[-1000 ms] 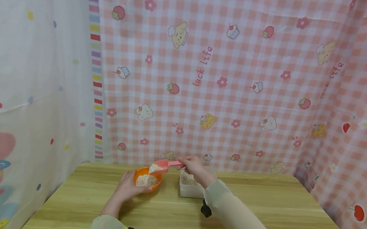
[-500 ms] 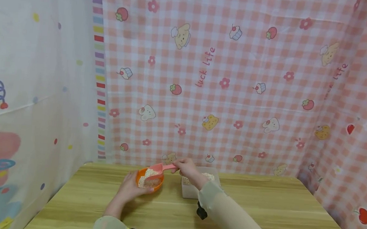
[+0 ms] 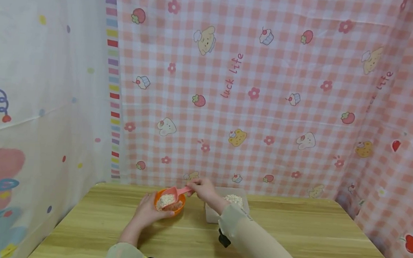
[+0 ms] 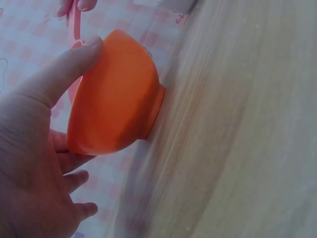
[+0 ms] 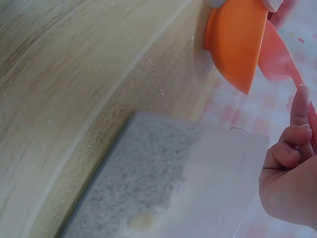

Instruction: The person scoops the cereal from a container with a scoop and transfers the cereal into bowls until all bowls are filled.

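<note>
My left hand [image 3: 149, 212] grips an orange bowl [image 4: 116, 99], thumb at the near rim and fingers along the far side. The bowl's foot is down at the wooden table. Pale flakes like oats [image 3: 167, 199] lie inside it. By its handle, my right hand [image 3: 204, 191] holds a pink scoop [image 5: 276, 57], whose head is tilted down into the bowl. In the left wrist view, the bowl wall hides the flakes and most of the scoop head.
A translucent plastic box [image 3: 213, 215] with more pale flakes stands right of the bowl, partly behind my right forearm. A few crumbs lie on the wooden table [image 3: 192, 242] beside it. A checked curtain [image 3: 252, 68] hangs behind the table.
The scoop has moved from the bowl's upper right rim down and left into it, tipping out flakes. My right hand went left with it; the left hand still grips the bowl.
</note>
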Demonstrator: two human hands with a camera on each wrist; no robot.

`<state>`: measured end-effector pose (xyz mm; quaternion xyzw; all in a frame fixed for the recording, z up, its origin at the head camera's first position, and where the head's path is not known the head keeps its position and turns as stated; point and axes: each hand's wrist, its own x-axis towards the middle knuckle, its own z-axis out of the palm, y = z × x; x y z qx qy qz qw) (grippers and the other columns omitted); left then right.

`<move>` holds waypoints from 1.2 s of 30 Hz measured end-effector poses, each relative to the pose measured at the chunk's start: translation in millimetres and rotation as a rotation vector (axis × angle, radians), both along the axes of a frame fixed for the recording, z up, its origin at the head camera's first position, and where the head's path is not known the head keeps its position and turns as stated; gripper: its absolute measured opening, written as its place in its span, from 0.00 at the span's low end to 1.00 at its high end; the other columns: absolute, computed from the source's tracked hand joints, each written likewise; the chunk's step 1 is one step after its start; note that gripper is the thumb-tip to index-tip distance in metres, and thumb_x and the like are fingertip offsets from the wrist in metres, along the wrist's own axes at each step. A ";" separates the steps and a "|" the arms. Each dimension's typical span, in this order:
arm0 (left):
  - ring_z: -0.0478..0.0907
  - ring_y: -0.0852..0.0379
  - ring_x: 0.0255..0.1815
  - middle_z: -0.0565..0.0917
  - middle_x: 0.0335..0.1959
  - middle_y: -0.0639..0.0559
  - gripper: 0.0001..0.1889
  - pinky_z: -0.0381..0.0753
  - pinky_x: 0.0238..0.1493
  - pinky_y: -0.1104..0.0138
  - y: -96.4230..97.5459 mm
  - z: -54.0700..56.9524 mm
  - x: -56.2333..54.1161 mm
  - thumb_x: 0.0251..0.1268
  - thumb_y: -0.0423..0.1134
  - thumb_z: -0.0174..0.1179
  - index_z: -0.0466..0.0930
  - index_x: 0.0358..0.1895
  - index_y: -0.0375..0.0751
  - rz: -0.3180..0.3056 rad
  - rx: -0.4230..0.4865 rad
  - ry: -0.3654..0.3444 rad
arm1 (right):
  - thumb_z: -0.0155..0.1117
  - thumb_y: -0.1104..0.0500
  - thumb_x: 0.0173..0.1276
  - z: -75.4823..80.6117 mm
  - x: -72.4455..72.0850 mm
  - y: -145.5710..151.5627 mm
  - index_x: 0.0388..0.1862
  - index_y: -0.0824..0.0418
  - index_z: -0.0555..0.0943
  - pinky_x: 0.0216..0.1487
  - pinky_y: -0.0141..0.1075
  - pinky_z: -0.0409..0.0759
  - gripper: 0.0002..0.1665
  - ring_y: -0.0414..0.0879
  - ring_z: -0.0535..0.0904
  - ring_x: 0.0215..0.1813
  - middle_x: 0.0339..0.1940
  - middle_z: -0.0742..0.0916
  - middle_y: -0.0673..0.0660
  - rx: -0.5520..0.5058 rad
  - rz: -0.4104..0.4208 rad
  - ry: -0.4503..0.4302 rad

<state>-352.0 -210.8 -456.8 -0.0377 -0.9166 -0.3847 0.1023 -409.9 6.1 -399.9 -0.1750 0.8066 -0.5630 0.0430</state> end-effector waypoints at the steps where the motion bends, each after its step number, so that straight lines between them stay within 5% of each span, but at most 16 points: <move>1: 0.50 0.29 0.72 0.62 0.68 0.26 0.57 0.53 0.67 0.37 0.0 -0.5 -0.2 0.41 0.58 0.76 0.59 0.69 0.24 0.002 0.000 -0.001 | 0.59 0.58 0.73 0.3 0.0 -0.3 0.45 0.66 0.85 0.17 0.27 0.58 0.13 0.37 0.60 0.16 0.25 0.88 0.57 -0.002 0.005 0.002; 10: 0.49 0.29 0.72 0.61 0.69 0.25 0.57 0.53 0.67 0.37 1.4 -1.0 -0.5 0.41 0.58 0.76 0.58 0.70 0.24 0.000 0.014 -0.001 | 0.60 0.59 0.72 8.9 -0.6 8.6 0.48 0.68 0.84 0.21 0.28 0.61 0.14 0.39 0.71 0.20 0.29 0.88 0.60 0.030 0.067 0.076; 14: 0.48 0.29 0.73 0.59 0.69 0.24 0.58 0.52 0.67 0.36 1.0 -0.7 -0.6 0.42 0.57 0.75 0.56 0.70 0.23 -0.001 0.024 -0.008 | 0.59 0.61 0.72 15.2 -3.6 17.8 0.45 0.70 0.85 0.27 0.30 0.64 0.14 0.52 0.83 0.33 0.31 0.88 0.62 0.036 0.101 0.136; 18: 0.48 0.29 0.72 0.58 0.69 0.23 0.58 0.52 0.67 0.36 0.9 -0.6 -0.2 0.42 0.57 0.76 0.56 0.70 0.22 0.000 0.024 -0.008 | 0.59 0.59 0.72 21.2 -4.3 27.5 0.44 0.67 0.85 0.34 0.31 0.70 0.13 0.57 0.83 0.37 0.29 0.87 0.59 0.072 0.113 0.155; 25: 0.50 0.28 0.72 0.59 0.69 0.23 0.59 0.53 0.66 0.36 -0.2 -1.1 0.6 0.42 0.57 0.76 0.55 0.70 0.22 0.002 0.011 -0.014 | 0.58 0.59 0.73 26.2 -2.5 40.4 0.44 0.66 0.85 0.28 0.32 0.65 0.13 0.43 0.74 0.29 0.28 0.86 0.56 0.129 0.120 0.151; 31: 0.52 0.29 0.71 0.60 0.69 0.24 0.59 0.55 0.66 0.37 -1.0 -3.3 -1.0 0.42 0.59 0.75 0.56 0.70 0.23 0.003 0.009 -0.007 | 0.58 0.62 0.73 20.3 -7.0 44.4 0.45 0.69 0.84 0.34 0.30 0.71 0.12 0.42 0.78 0.31 0.30 0.86 0.61 0.046 0.111 0.129; 36: 0.56 0.30 0.69 0.63 0.67 0.25 0.58 0.58 0.65 0.38 -0.5 -3.3 -1.0 0.41 0.57 0.76 0.57 0.69 0.23 -0.008 0.011 0.022 | 0.57 0.60 0.74 17.7 -9.2 51.9 0.50 0.71 0.82 0.23 0.28 0.66 0.16 0.38 0.69 0.21 0.30 0.87 0.61 -0.024 0.062 0.053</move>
